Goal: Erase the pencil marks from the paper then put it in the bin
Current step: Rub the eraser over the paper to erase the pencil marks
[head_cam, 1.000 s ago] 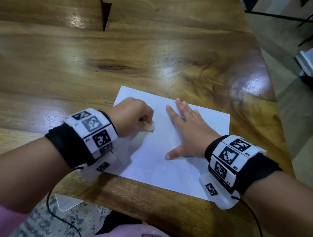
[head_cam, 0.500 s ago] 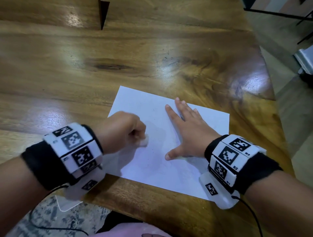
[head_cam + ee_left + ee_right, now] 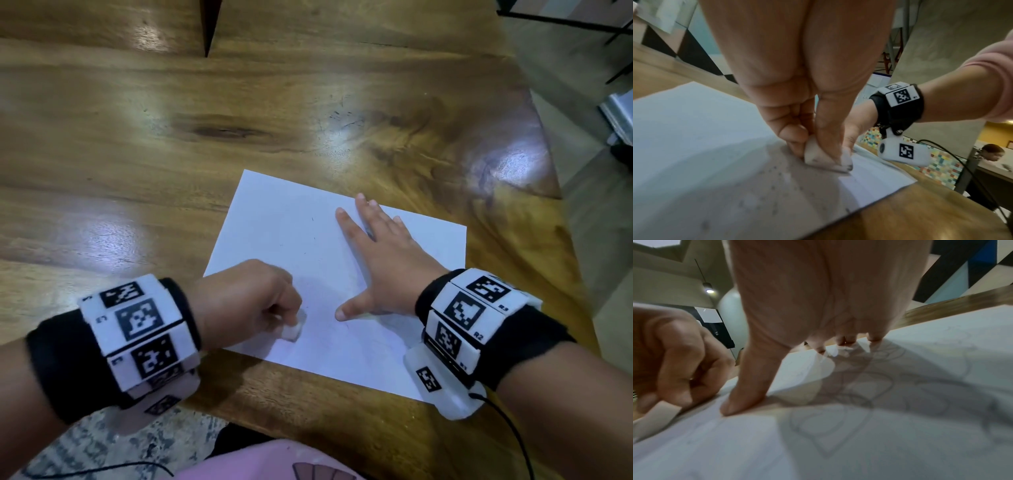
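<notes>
Left hand [image 3: 245, 303] clenched eraser [image 3: 294, 329], rubbing paper [image 3: 294, 219] at 7 o'clock; right hand [image 3: 383, 263], fingers flat, pinned sheet against sliding.

Glossy wood table [image 3: 239, 113], speckled floor [image 3: 102, 448].

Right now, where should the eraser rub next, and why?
Probably toward the right hand. The left hand pinches the eraser on the paper, while faint curved pencil lines show beneath the flat right hand, which may need to shift first.
</notes>
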The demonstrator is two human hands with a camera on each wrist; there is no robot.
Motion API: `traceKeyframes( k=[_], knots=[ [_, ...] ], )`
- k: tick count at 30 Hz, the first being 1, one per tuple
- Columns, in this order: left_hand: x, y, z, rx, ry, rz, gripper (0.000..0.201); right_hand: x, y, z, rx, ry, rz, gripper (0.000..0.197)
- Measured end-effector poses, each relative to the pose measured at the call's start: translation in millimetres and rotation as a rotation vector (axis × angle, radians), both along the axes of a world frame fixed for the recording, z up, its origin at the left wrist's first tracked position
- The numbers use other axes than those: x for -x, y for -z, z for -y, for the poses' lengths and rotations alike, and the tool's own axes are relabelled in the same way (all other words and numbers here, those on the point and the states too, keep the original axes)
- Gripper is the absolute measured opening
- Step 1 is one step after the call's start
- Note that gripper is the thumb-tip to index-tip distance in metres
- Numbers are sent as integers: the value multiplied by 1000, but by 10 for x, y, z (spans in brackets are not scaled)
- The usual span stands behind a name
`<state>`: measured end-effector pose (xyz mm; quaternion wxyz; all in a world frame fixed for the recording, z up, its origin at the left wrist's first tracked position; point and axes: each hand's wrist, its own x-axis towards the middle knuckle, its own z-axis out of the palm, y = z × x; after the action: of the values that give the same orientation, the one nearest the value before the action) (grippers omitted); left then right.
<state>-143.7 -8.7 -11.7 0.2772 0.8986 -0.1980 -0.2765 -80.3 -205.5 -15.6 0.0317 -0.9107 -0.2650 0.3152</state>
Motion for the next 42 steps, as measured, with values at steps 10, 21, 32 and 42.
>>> traceKeyframes(
  k=[10, 21, 32, 42],
  knots=[
    [61, 14, 14, 47, 15, 31, 7, 0, 0, 1, 5, -1, -4, 134],
    [-14, 17, -60, 68, -12, 112, 12, -7, -1, -4, 12, -7, -2, 134],
    [31, 89, -153, 42, -47, 144, 10, -2, 4, 4, 6, -5, -3, 133],
    [-242, -37, 259, 51, -6, 128, 13, 1, -9, -12, 8, -2, -4, 134]
  ],
)
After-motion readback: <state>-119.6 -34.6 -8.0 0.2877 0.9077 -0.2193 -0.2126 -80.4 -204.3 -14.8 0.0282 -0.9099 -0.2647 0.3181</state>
